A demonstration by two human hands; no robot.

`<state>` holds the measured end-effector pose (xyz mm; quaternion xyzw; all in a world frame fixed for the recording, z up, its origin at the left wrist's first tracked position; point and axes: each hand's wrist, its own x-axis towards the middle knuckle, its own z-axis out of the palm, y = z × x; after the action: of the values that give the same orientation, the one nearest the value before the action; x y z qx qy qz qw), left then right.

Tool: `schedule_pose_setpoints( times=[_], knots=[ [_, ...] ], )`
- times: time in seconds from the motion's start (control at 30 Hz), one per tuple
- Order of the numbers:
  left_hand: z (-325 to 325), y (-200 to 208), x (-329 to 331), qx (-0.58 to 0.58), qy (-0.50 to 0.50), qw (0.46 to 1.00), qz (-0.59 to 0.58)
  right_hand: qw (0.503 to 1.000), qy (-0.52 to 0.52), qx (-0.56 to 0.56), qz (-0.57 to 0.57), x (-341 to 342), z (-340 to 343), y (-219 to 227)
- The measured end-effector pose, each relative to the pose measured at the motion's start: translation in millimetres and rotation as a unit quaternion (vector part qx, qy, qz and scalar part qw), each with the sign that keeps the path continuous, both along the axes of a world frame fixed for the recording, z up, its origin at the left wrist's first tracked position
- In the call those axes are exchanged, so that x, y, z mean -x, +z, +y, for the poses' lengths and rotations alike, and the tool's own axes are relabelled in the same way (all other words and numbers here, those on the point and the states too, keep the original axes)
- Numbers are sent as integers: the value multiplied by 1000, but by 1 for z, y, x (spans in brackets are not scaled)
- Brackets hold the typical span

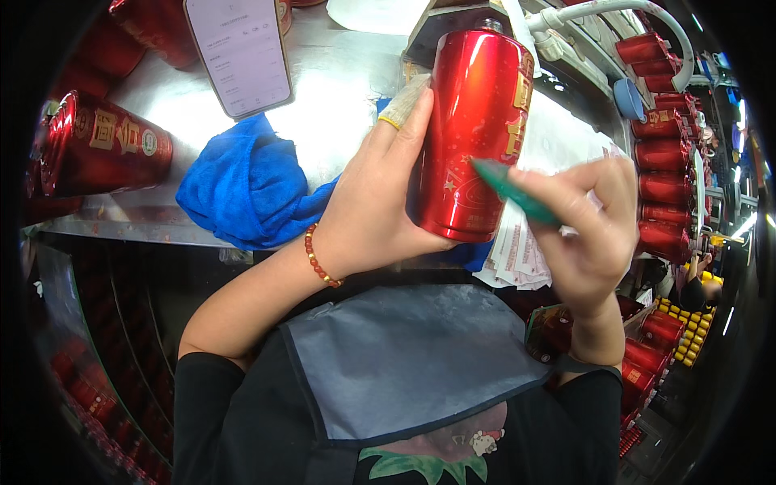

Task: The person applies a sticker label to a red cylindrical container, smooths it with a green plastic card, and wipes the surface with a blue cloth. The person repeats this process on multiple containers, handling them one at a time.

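My left hand [372,178], with a pale cloth cover on one finger and a bead bracelet at the wrist, is closed around a glossy red bottle [477,89] with gold raised lettering and small gold stars. The bottle leans slightly, its narrow metallic neck pointing away from me. My right hand [594,218] grips a green tool with a pointed tip [517,190]. Its tip is at the bottle's lower right face; whether it touches I cannot tell. Motion smears both the right hand and the tool, so its exact kind does not show.
A blue cloth [250,182] lies crumpled on the metal table [323,73], below a lit phone [241,52]. Another red bottle [109,145] rests at the left. Printed paper slips [517,259] lie under my right hand. Several red bottles [664,190] stand in rows at the right.
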<state>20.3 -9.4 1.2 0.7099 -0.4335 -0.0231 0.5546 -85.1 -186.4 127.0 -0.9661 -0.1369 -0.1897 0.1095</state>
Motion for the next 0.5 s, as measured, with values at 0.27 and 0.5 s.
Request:
schedule_pose_setpoints(
  times=[0.27, 0.5],
  knots=[
    [4, -6, -7, -23, -50, 998, -10, 995, -34, -92, -31, 22, -11, -22],
    [10, -7, -13, -85, -66, 994, -14, 984, -27, -172, 30, 35, -18, -30]
  ],
)
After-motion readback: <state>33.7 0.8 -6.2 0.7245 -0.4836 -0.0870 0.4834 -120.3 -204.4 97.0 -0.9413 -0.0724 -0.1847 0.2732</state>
